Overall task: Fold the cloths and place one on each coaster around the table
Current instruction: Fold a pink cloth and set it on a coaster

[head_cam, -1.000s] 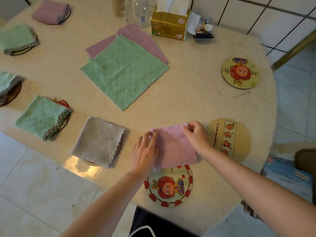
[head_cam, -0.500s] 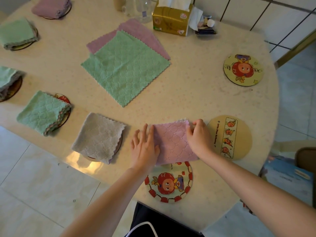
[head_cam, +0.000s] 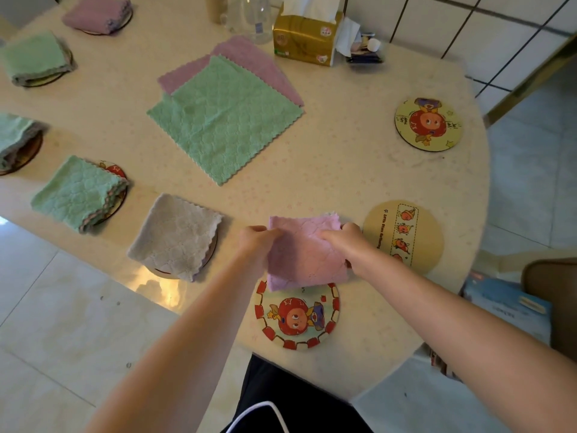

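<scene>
A folded pink cloth point(head_cam: 304, 254) is held just above the near table edge, its lower edge over a red-bordered cartoon coaster point(head_cam: 296, 317). My left hand point(head_cam: 257, 239) pinches its left side and my right hand point(head_cam: 346, 242) grips its right side. A tan coaster point(head_cam: 412, 235) lies bare to the right, and a yellow cartoon coaster point(head_cam: 428, 124) lies farther back right. Mid-table, an unfolded green cloth point(head_cam: 224, 117) lies over an unfolded pink cloth point(head_cam: 259, 60). Folded cloths cover coasters along the left: grey point(head_cam: 176, 237), green point(head_cam: 78, 193), green point(head_cam: 14, 137), green point(head_cam: 34, 59), pink point(head_cam: 96, 14).
A gold tissue box point(head_cam: 307, 39), a clear bottle point(head_cam: 253, 17) and small items point(head_cam: 363, 50) stand at the table's back edge. The cream table point(head_cam: 359, 170) curves round at the right. A blue box point(head_cam: 505, 307) and a brown seat point(head_cam: 552, 295) sit beside it.
My hands went from pressing the folded pink cloth flat on the table to gripping its sides and lifting it, drawing it toward the red-bordered coaster.
</scene>
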